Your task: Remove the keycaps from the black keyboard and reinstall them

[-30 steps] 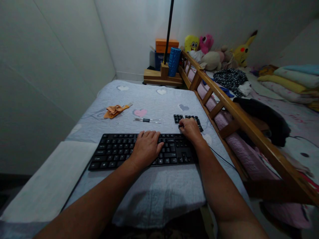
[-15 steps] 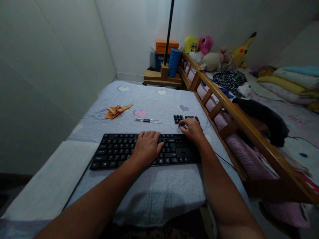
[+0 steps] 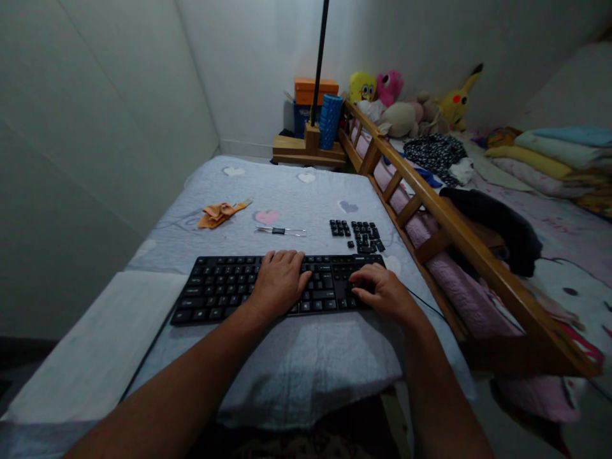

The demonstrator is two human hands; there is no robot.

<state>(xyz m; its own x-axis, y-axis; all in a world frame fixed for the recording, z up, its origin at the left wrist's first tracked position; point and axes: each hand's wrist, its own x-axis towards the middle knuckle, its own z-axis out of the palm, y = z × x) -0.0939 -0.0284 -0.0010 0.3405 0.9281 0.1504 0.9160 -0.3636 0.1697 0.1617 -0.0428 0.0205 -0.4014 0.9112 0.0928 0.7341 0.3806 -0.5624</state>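
Note:
A black keyboard (image 3: 220, 290) lies across the cloth-covered surface in front of me. My left hand (image 3: 280, 277) rests flat on its middle, fingers stretched over the upper rows and thumb apart. Over the right end, my right hand (image 3: 380, 288) has thumb and forefinger curled in a pinch around a keycap beside the arrow keys; the fingers mostly hide it. Loose black keycaps (image 3: 366, 233) sit in groups beyond the keyboard's right end, with a single keycap (image 3: 350, 244) near them. A keycap puller with wire loops (image 3: 279, 231) lies behind the keyboard.
A brush (image 3: 243, 204) lies with an orange cloth (image 3: 217, 215) at the back left. White sheet-like material (image 3: 95, 344) covers the left edge. A wooden bed rail (image 3: 421, 182) runs along the right, and the keyboard cable (image 3: 425, 301) trails towards it.
My right hand has moved back from the loose keycaps to the keyboard's right end, and those keycaps are uncovered. My left hand stays on the keyboard. The view has shifted slightly.

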